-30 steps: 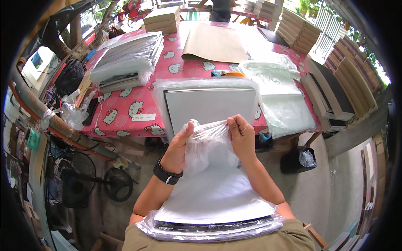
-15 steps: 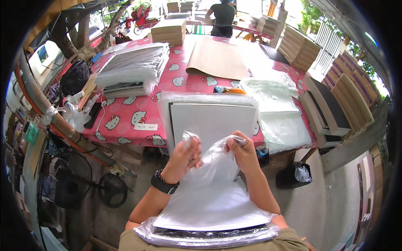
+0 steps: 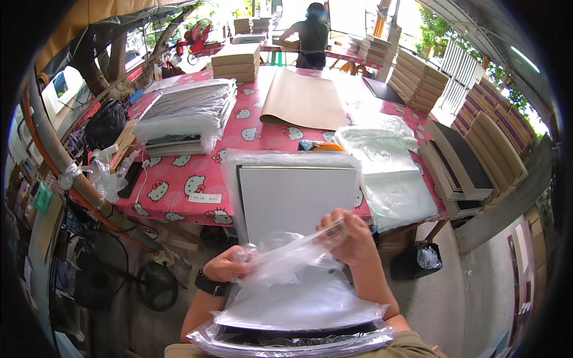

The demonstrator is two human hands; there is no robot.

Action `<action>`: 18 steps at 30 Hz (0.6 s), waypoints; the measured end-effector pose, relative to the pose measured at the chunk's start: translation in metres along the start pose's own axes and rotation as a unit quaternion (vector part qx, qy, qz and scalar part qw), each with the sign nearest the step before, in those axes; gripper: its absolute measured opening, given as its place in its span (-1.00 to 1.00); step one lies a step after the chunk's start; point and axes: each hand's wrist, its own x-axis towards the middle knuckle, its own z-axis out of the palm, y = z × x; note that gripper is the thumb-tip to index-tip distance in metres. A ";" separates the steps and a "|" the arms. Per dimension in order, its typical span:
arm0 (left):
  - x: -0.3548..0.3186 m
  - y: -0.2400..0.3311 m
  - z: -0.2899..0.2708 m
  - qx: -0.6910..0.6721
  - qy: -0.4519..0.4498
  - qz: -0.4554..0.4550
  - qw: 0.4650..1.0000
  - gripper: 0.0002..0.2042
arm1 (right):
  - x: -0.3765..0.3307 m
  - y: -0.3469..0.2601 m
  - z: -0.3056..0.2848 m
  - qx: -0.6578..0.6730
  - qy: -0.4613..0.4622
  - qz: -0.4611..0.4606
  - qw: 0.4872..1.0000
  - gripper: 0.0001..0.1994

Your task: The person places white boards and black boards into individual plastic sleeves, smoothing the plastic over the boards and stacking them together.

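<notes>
Both hands — left hand [image 3: 225, 265], right hand [image 3: 349, 238] — pinch shut on the mouth of a clear plastic bag [image 3: 292, 286]: thin, limp, likely slippery, best gripped at its 2 edges.

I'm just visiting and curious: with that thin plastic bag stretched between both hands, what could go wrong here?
The clear bag is pulled taut between the left hand and right hand; such thin film might tear or slip free. The stack of bagged sheets lies on the lap, not on the table, so it could slide off. The loose pile of bags reaches the table's edge and might slip down toward the black bin.
</notes>
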 end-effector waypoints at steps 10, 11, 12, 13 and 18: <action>0.028 0.068 0.051 0.477 0.101 0.157 0.859 -0.71 | 0.015 -0.005 0.032 -0.508 -0.018 0.084 0.857 -0.88; 0.033 0.074 0.061 0.579 0.009 0.187 0.794 -0.66 | 0.018 -0.002 0.034 -0.531 -0.034 0.053 0.845 -0.90; 0.035 0.073 0.074 0.503 -0.034 0.079 0.860 -0.65 | 0.020 -0.001 0.035 -0.554 -0.049 0.021 0.831 -0.91; 0.034 0.066 0.067 0.474 -0.073 0.097 0.872 -0.66 | 0.020 -0.003 0.035 -0.545 -0.035 0.040 0.837 -0.91; 0.032 0.060 0.057 0.399 -0.106 -0.034 0.910 -0.69 | 0.008 0.006 0.026 -0.522 -0.008 0.060 0.851 -0.91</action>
